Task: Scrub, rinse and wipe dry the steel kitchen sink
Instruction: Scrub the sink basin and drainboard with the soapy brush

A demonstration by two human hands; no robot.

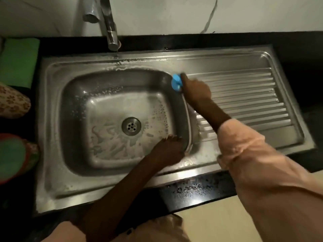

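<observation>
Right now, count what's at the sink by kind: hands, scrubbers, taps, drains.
Hands: 2, left hand on the basin's near right rim, right hand holding the scrubber
Blue scrubber: 1
Tap: 1
Drain: 1
Total: 5

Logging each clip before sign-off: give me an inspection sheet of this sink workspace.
Surface: black counter, wet spots at its front edge.
Job's things: steel sink, suds across basin floor and back rim; drain open; ribbed drainboard; blue scrubber at the basin's right rim.
Clutter: green cloth and patterned fabric left of the sink.
Grips: right hand holds the scrubber; left hand rests on the basin's front right corner, fingers spread.
Cables: nothing seen.
Surroundings: tap dripping, pale marbled wall.
</observation>
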